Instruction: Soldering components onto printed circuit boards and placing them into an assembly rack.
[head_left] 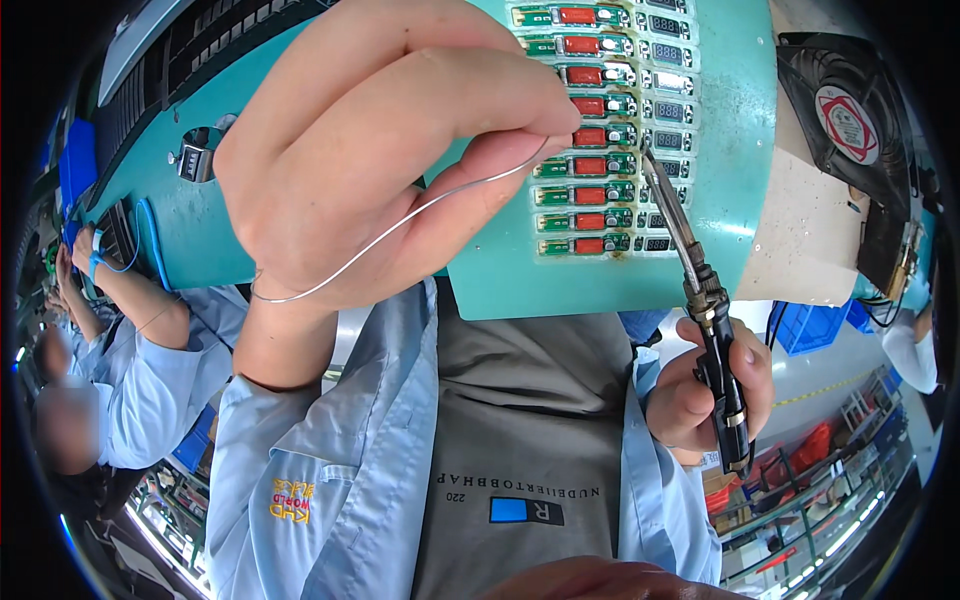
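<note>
My left hand [350,165] is large in view, its thumb and forefinger pinched on a thin silvery solder wire [385,236] that curves back past the palm to the wrist. The pinch is over the left side of a column of small green circuit boards [554,195], each bearing a red block. Beside them runs a column of small dark digit displays [669,111]. From the lower right, my right hand [682,405] grips a black-handled soldering iron [708,300]. Its tip points up at the gap between boards and displays; I cannot tell whether it touches.
Boards and displays sit on a green sheet [545,290]. A black fan [845,125] stands at the far right, above a blue crate [805,325]. To the left are a tally counter [196,160], a blue cable [152,240] and a co-worker's arm [140,290].
</note>
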